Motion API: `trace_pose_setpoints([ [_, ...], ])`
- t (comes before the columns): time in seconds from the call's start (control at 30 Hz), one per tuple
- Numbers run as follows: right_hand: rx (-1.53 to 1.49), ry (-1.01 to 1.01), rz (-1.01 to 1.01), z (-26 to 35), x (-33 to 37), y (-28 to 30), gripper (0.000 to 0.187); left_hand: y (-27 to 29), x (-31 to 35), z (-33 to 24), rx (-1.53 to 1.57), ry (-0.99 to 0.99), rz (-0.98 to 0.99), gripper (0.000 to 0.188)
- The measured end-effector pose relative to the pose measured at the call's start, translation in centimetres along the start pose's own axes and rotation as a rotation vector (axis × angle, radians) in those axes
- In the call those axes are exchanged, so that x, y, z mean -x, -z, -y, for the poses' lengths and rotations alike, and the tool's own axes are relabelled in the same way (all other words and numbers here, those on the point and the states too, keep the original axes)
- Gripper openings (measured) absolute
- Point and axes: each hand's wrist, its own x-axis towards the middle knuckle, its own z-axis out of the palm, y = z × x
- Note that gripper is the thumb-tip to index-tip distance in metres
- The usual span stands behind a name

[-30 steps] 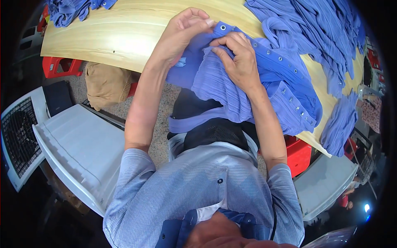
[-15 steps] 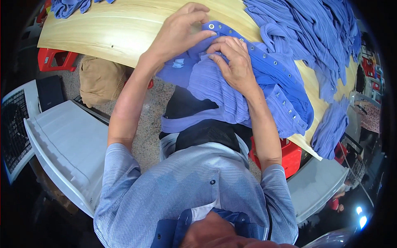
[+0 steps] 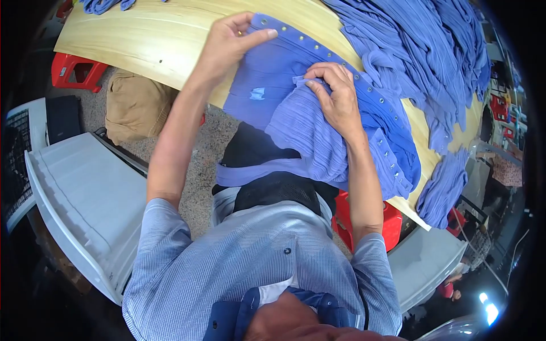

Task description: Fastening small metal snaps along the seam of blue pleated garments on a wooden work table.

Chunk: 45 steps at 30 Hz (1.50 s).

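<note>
Violet-blue ribbed fabric garment (image 3: 310,128) reaches from the person's lap (image 3: 256,150) onto the pale wood-grained table (image 3: 142,40). The bare right hand (image 3: 338,99) seems to pinch the garment's folded edge; the bare left hand (image 3: 222,48) grips its metal-eyeleted strip (image 3: 293,37). Beyond lies a loose blue cloth heap (image 3: 409,51).

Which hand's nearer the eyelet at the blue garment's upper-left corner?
Left: left hand holds blue garment beside that eyelet; right hand is farther, down and right.
</note>
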Motion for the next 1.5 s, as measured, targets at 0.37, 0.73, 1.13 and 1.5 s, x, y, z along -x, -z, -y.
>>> trace_pose_setpoints([
  [0.37,-0.221,0.115,-0.236,6.2,-2.3,0.0,0.018,-3.3,4.7,1.9,-0.324,-0.346,0.012,0.013],
  [0.73,-0.458,-0.108,-0.277,6.7,-2.0,-0.6,0.016,-3.0,5.9,0.9,-0.543,-0.577,0.063,0.023],
  [1.13,-0.854,-0.549,-0.076,5.9,-2.4,1.3,0.016,-2.4,4.9,0.5,-0.668,-0.565,0.205,0.026],
  [1.5,-0.839,-0.518,-0.032,5.8,-2.2,2.3,0.017,-2.5,4.9,0.2,-0.581,-0.556,0.238,0.028],
])
